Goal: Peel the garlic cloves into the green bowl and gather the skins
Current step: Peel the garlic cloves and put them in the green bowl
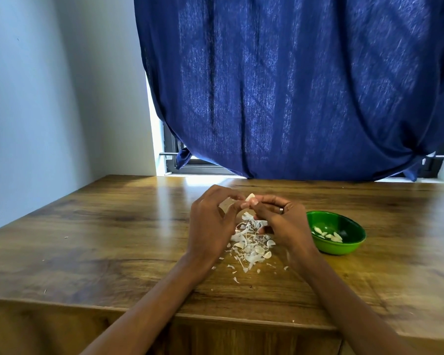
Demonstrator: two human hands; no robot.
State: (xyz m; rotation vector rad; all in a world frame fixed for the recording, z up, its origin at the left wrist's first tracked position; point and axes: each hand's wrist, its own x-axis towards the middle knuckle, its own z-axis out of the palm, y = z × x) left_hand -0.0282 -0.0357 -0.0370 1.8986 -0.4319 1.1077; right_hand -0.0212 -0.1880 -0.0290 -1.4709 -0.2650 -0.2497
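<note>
Both hands meet above the middle of the wooden table point(92, 239). My left hand point(210, 221) and my right hand point(280, 221) pinch one pale garlic clove point(250, 197) between their fingertips, held up off the table. Under the hands lies a loose pile of white garlic skins point(250, 248) with a few unpeeled cloves among them. To the right stands the green bowl point(344, 248), with several peeled cloves point(327, 234) inside. A ring shows on a finger of my right hand.
A dark blue curtain point(292, 85) hangs over the window behind the table's far edge. A pale wall stands at the left. Small skin scraps are scattered toward the table's near edge point(235, 279).
</note>
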